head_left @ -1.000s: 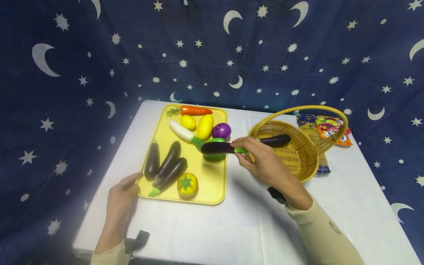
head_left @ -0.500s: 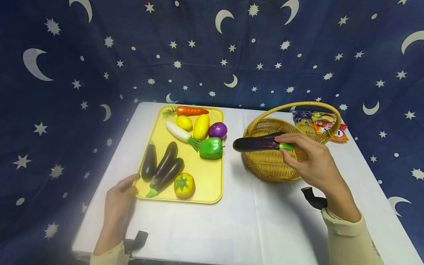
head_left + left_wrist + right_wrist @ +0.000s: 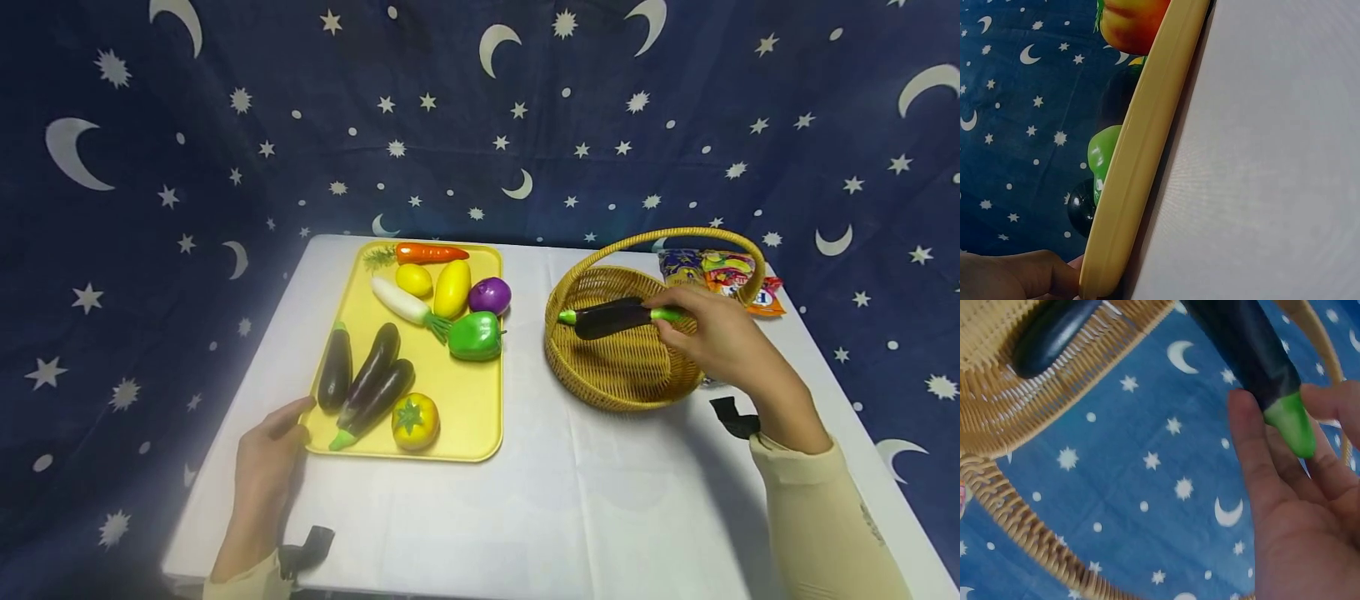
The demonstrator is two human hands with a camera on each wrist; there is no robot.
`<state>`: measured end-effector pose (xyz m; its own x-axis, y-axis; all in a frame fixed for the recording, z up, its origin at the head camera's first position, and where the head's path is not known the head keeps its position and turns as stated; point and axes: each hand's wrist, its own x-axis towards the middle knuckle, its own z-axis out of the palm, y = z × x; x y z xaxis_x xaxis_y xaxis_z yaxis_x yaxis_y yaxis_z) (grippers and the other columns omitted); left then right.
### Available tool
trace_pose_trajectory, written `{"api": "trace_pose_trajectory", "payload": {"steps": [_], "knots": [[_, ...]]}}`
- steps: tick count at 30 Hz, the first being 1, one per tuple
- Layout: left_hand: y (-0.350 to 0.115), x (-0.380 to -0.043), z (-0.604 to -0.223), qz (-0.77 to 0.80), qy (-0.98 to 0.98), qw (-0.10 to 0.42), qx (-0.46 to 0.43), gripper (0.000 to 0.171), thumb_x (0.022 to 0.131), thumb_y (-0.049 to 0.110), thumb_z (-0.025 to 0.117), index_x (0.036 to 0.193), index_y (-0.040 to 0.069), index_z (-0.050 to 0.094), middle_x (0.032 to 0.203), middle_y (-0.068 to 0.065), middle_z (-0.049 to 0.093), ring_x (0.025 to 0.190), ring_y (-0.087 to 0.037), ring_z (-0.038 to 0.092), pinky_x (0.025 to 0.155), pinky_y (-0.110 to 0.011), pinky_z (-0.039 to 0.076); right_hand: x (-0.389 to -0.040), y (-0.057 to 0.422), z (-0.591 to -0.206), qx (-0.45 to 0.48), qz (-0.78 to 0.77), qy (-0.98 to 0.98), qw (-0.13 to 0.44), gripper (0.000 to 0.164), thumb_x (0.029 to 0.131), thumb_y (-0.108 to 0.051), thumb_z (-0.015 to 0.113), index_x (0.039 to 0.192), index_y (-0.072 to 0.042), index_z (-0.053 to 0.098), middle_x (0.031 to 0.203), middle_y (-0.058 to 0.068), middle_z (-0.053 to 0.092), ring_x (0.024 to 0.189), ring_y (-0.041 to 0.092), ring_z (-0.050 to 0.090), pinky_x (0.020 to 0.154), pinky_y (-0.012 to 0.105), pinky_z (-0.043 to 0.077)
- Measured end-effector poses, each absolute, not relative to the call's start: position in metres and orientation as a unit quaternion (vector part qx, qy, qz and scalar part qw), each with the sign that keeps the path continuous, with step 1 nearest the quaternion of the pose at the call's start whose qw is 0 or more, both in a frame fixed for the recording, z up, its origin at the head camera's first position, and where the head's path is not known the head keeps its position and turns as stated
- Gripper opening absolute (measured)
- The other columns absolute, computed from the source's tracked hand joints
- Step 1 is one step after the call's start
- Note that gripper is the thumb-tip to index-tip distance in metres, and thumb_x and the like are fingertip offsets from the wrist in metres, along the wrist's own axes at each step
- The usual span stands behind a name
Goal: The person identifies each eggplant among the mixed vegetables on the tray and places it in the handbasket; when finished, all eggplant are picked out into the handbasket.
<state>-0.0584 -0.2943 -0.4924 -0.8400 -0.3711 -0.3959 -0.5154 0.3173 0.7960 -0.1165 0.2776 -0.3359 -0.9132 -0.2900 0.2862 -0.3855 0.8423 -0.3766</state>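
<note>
In the head view my right hand (image 3: 708,333) is over the wicker basket (image 3: 573,385) and pinches an eggplant (image 3: 611,320) by its green stem end. The right wrist view shows this green cap (image 3: 1294,428) between thumb and fingers. A second eggplant (image 3: 1054,337) lies inside the basket, mostly behind the held one in the head view. At the near left corner of the yellow tray (image 3: 468,417), my left hand (image 3: 266,454) grips the rim. Several eggplants (image 3: 335,371) and a yellow-orange persimmon (image 3: 415,422) lie on the tray near that hand.
Farther up the tray are a green bell pepper (image 3: 476,337), a purple onion (image 3: 490,296), a white radish (image 3: 401,300), a lemon (image 3: 413,280), a yellow mango-like fruit (image 3: 452,288) and a carrot (image 3: 430,253). Snack bags (image 3: 726,271) lie behind the basket, whose tall handle (image 3: 660,237) arches above it.
My right hand has carried the eggplant rightward from above the tray to the basket and lowered it, turning it slightly. The left hand stays at the tray corner.
</note>
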Motion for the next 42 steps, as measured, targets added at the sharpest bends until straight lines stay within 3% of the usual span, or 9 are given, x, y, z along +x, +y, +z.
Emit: {"api": "trace_pose_trajectory", "payload": {"steps": [2, 5, 13, 18, 26, 34, 42], "knots": [[-0.295, -0.059, -0.494, 0.521, 0.807, 0.067, -0.269, 0.051, 0.102, 0.009, 0.056, 0.151, 0.019, 0.060, 0.167, -0.010, 0.049, 0.163, -0.040, 0.031, 0.133, -0.063, 0.026, -0.127, 0.276, -0.338, 0.193, 0.203, -0.956, 0.088, 0.023, 0.094, -0.005, 0.075, 0.117, -0.010, 0.076, 0.119, 0.014, 0.077, 0.111, 0.035, 0.070, 0.091, 0.049, 0.053], [-0.295, -0.061, -0.496, 0.530, 0.803, 0.067, -0.263, 0.051, 0.101, 0.009, 0.058, 0.151, 0.019, 0.061, 0.166, -0.010, 0.050, 0.163, -0.039, 0.032, 0.134, -0.062, 0.027, -0.140, 0.272, -0.342, 0.210, 0.188, -0.957, 0.066, 0.022, 0.094, -0.005, 0.076, 0.116, -0.008, 0.077, 0.117, 0.014, 0.079, 0.109, 0.037, 0.071, 0.092, 0.055, 0.055], [-0.292, -0.064, -0.496, 0.518, 0.814, 0.067, -0.254, 0.054, 0.098, 0.007, 0.058, 0.151, 0.020, 0.062, 0.165, -0.009, 0.052, 0.162, -0.039, 0.034, 0.133, -0.062, 0.028, -0.158, 0.264, -0.344, 0.222, 0.155, -0.963, 0.019, 0.021, 0.100, -0.014, 0.073, 0.120, -0.010, 0.075, 0.120, 0.012, 0.078, 0.096, 0.027, 0.074, 0.081, 0.046, 0.059], [-0.292, -0.064, -0.493, 0.515, 0.816, 0.063, -0.256, 0.053, 0.098, 0.009, 0.058, 0.150, 0.020, 0.062, 0.164, -0.008, 0.053, 0.162, -0.038, 0.036, 0.133, -0.062, 0.028, -0.168, 0.265, -0.344, 0.219, 0.138, -0.966, -0.004, 0.019, 0.100, -0.014, 0.073, 0.119, -0.010, 0.074, 0.116, 0.013, 0.079, 0.084, 0.023, 0.068, 0.074, 0.039, 0.054], [-0.290, -0.066, -0.492, 0.519, 0.813, 0.054, -0.258, 0.053, 0.096, 0.007, 0.059, 0.147, 0.020, 0.065, 0.162, -0.006, 0.056, 0.161, -0.036, 0.037, 0.134, -0.059, 0.029, -0.186, 0.269, -0.340, 0.223, 0.122, -0.966, -0.052, 0.019, 0.098, -0.007, 0.072, 0.117, -0.009, 0.073, 0.115, 0.014, 0.079, 0.088, 0.022, 0.069, 0.079, 0.045, 0.058], [-0.291, -0.065, -0.488, 0.517, 0.812, 0.051, -0.265, 0.053, 0.096, 0.007, 0.059, 0.148, 0.018, 0.064, 0.163, -0.008, 0.054, 0.161, -0.037, 0.036, 0.134, -0.060, 0.029, -0.208, 0.265, -0.336, 0.236, 0.093, -0.959, -0.124, 0.019, 0.094, 0.004, 0.072, 0.106, -0.010, 0.068, 0.097, 0.009, 0.071, 0.082, 0.021, 0.057, 0.073, 0.039, 0.049], [-0.297, -0.061, -0.494, 0.507, 0.816, 0.061, -0.270, 0.049, 0.100, 0.012, 0.060, 0.148, 0.020, 0.064, 0.164, -0.008, 0.054, 0.161, -0.038, 0.036, 0.133, -0.062, 0.027, -0.216, 0.267, -0.350, 0.240, 0.094, -0.952, -0.164, 0.019, 0.092, 0.005, 0.073, 0.101, -0.009, 0.064, 0.093, 0.007, 0.067, 0.083, 0.021, 0.058, 0.073, 0.037, 0.050]]}}
